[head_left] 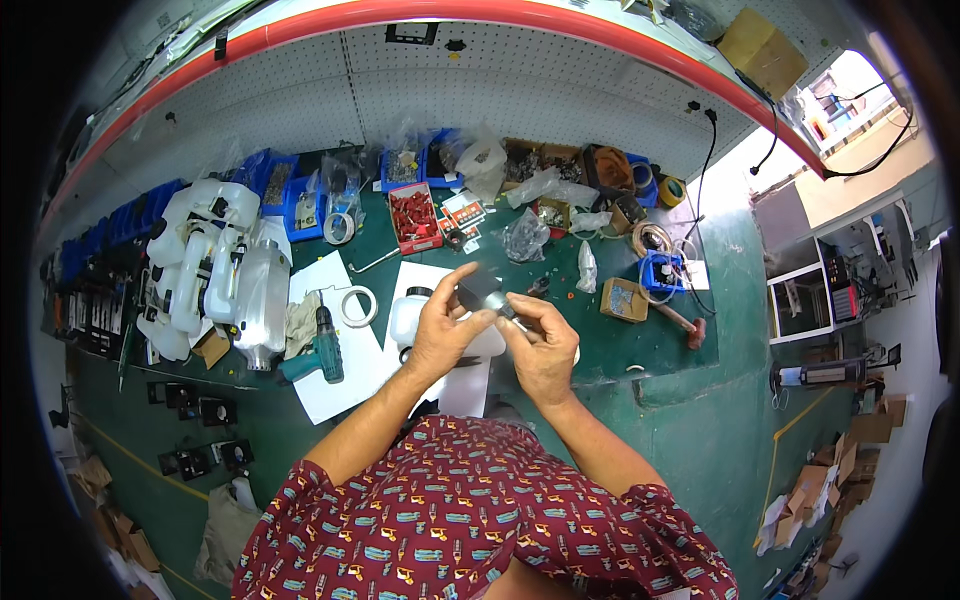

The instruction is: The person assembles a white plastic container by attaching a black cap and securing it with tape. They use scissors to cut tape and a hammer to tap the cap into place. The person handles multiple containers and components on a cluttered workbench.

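Note:
Over the near middle of the green bench, my left hand [442,328] is closed around a dark block-shaped part [480,287]; its exact kind does not show. My right hand [545,348] pinches the near right end of the same part, where a silvery round fitting [497,303] sticks out between the fingers. Behind and below my hands lies a white plastic tank [405,322] with a black cap [419,292], partly hidden by the left hand. It rests on a white sheet [462,398].
A teal cordless drill [327,345] and a white tape roll [358,306] lie on white sheets at left. Beyond stand several translucent tanks [205,265]. A red box of parts [414,216], blue bins [304,208] and plastic bags [526,236] line the back. A hammer [690,328] lies at right.

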